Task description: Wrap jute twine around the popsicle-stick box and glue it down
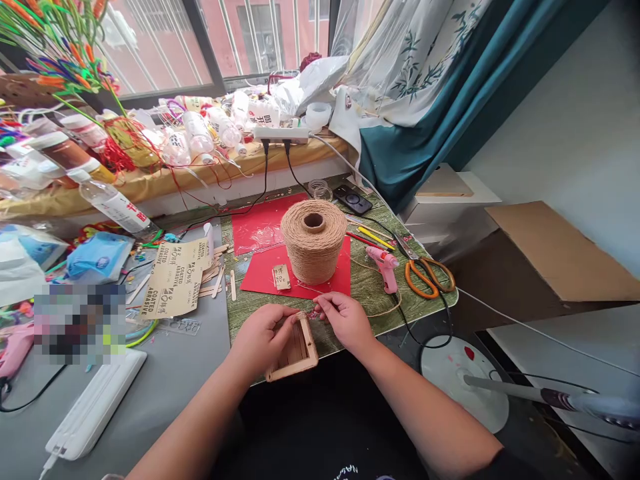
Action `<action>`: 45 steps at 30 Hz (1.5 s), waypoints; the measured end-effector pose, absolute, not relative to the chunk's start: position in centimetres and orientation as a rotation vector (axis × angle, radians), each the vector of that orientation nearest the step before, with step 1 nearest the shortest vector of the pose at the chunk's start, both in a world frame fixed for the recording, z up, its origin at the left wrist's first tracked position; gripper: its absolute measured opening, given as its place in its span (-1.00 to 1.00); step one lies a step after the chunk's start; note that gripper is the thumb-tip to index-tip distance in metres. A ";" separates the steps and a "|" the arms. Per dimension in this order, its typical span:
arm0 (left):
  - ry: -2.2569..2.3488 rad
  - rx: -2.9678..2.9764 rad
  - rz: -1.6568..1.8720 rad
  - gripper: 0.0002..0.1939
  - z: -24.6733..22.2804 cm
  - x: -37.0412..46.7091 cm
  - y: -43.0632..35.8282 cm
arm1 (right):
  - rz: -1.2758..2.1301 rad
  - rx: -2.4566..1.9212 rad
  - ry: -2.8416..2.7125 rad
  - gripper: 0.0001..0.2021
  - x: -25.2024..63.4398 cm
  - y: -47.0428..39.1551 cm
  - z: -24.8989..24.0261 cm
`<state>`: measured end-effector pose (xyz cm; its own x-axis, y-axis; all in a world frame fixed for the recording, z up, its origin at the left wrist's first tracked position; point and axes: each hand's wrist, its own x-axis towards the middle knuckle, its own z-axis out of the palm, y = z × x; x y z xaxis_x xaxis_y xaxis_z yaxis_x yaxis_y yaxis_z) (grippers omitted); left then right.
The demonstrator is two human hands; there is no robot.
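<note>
At the near edge of the green mat, my left hand is closed on a small wooden frame made of sticks, held tilted. Just right of the frame's top, my right hand pinches with thumb and forefinger; a thin twine seems to be between the fingertips. Beyond both hands a big spool of jute twine stands on red sheets. A pink glue gun and orange-handled scissors lie to the right, with a strand of twine looping near the gun.
Sandpaper and wooden sticks lie on the left. A white power strip is at the near left. Behind the spool is a black phone. Plastic bottles crowd the sill; cords run across the mat's right edge.
</note>
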<state>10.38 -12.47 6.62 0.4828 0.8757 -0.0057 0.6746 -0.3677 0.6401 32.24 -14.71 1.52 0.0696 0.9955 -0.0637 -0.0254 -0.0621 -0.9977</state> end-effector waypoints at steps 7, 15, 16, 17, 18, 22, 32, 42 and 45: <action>1.287 2.155 0.470 -0.71 6.7 10.5 -12.6 | 1.248 -1.326 -1.081 -0.48 34.1 -16.8 1.4; 1.280 2.152 0.456 -0.74 6.4 10.3 -12.6 | 1.363 -1.156 -1.062 -0.72 33.6 -16.9 1.7; 1.280 2.155 0.457 -0.74 6.3 10.3 -12.6 | 1.371 -1.138 -1.056 -0.72 33.3 -16.7 1.7; 1.279 2.157 0.456 -0.73 6.3 10.3 -12.5 | 1.364 -1.126 -1.058 -0.73 33.0 -16.4 1.8; 1.278 2.159 0.457 -0.74 6.3 10.3 -12.5 | 1.340 -1.120 -1.068 -0.75 32.8 -16.2 1.9; 1.280 2.157 0.456 -0.75 6.4 10.5 -12.5 | 1.208 -1.127 -1.072 -0.79 32.4 -15.6 2.0; 1.257 2.158 0.478 -0.76 6.2 10.5 -12.5 | 1.588 -1.021 -0.839 -0.72 30.1 -14.5 1.7; 1.237 2.169 0.496 -0.78 6.2 10.4 -12.4 | 1.741 -1.029 -0.728 -0.68 30.3 -14.0 2.0; 1.226 2.164 0.494 -0.76 6.1 10.5 -12.3 | 1.831 -1.051 -0.649 -0.64 30.3 -13.7 2.0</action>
<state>10.45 -12.35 6.08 0.5049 0.8627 0.0279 0.6406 -0.3961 0.6578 30.28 -13.67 2.01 -0.2348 0.8890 -0.3931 -0.4428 -0.4578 -0.7709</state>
